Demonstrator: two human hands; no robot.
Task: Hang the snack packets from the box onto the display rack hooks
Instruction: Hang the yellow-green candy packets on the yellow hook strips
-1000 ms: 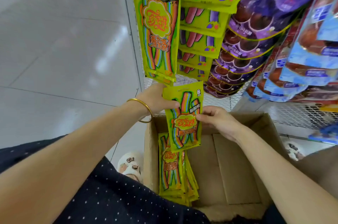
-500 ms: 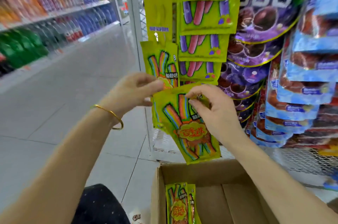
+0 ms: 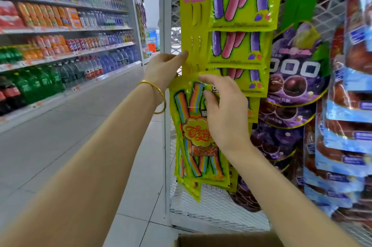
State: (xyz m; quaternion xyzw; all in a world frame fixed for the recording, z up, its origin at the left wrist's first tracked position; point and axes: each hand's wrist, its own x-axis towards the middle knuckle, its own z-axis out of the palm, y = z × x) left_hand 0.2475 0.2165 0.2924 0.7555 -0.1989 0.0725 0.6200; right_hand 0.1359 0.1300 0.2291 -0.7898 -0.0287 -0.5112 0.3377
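A yellow-green snack packet (image 3: 191,132) with rainbow strips printed on it hangs upright against the display rack, over more packets of the same kind. My right hand (image 3: 223,111) pinches its top edge, thumb in front. My left hand (image 3: 166,67), with a gold bangle on the wrist, grips the left edge of the yellow-green hanging strip (image 3: 193,31) just above the packet's top. Whether a hook passes through the packet is hidden by my fingers. Only the box's far rim (image 3: 225,237) shows at the bottom.
Pink-and-purple packets (image 3: 241,49), purple grape bags (image 3: 291,77) and blue-and-red bags (image 3: 346,126) hang to the right on the white wire rack (image 3: 211,204). A white post (image 3: 167,146) edges the rack. Drink shelves (image 3: 60,49) line the aisle on the left.
Both hands lifted the packet out of the box up to the strip. The view tilted up, so the box dropped almost out of sight. My left hand shifted onto the strip.
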